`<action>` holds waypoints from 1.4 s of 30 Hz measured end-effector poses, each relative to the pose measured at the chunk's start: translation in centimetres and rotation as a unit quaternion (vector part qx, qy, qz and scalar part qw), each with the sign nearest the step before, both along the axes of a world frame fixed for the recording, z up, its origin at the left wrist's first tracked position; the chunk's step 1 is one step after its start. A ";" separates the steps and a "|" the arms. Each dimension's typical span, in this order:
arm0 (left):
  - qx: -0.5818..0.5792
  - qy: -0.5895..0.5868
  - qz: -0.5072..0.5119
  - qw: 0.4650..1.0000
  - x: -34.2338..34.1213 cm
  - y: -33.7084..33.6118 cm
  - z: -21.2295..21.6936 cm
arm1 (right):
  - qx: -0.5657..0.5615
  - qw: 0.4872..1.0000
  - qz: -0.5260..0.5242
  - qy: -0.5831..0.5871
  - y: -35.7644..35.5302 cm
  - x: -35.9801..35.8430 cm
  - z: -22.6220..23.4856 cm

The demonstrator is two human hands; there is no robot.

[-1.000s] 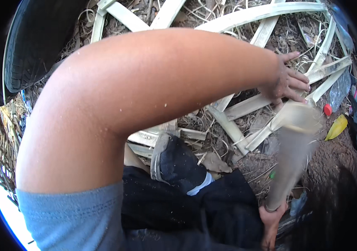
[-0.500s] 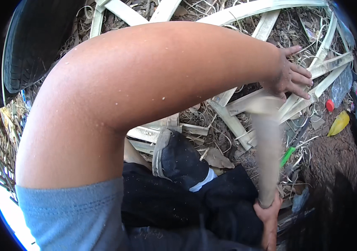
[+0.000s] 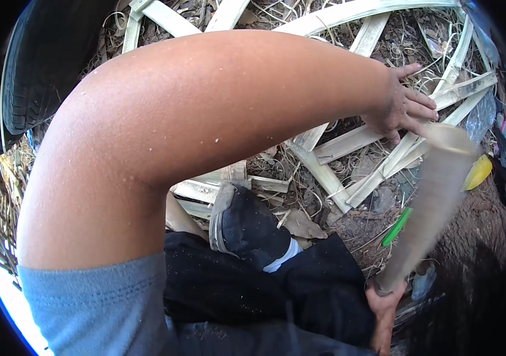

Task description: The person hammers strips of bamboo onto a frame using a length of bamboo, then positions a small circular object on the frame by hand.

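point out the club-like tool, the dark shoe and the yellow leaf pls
Club-like tool (image 3: 426, 207): head view, middle of its blurred shaft.
Dark shoe (image 3: 254, 228): head view, its dark upper.
Yellow leaf (image 3: 480, 172): head view, middle of its visible blade.

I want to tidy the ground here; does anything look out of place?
Yes: crumpled clear plastic lies at the picture's right, beside a pale strip, and a bluish scrap sits near the right hand. Both look like stray litter.

Two hands (image 3: 404, 111), one thick stick (image 3: 421, 206), at least eight pale strips (image 3: 348, 144), one green object (image 3: 397, 227), one shoe (image 3: 254, 228), one yellow leaf (image 3: 479, 172).
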State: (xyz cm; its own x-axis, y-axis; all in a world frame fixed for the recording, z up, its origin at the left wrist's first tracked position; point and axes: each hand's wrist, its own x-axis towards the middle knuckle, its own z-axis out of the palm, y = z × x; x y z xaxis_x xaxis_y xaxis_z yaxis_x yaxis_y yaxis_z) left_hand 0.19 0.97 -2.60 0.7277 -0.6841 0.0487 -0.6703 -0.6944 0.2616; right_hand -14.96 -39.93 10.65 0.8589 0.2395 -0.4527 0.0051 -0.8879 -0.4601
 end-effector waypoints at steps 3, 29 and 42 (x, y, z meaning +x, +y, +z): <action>-0.005 -0.012 -0.017 1.000 1.0 -1.0 -0.3 | -0.079 0.983 0.102 0.130 2.5 1.7 1.3; 0.013 -0.018 -0.004 1.000 0.3 -0.4 0.0 | -0.030 0.987 0.146 0.063 5.1 1.7 2.4; 0.090 0.012 0.023 0.996 -0.1 -1.0 1.5 | -0.055 0.970 0.231 0.044 1.9 1.6 2.0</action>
State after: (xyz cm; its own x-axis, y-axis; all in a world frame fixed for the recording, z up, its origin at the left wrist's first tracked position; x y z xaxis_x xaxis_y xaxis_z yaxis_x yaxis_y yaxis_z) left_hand 0.06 -0.02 -1.10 0.7574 -0.6469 -0.0893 -0.6326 -0.7607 0.1455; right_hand -13.33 -38.02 12.68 0.6275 0.5364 -0.5644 0.3799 -0.8436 -0.3794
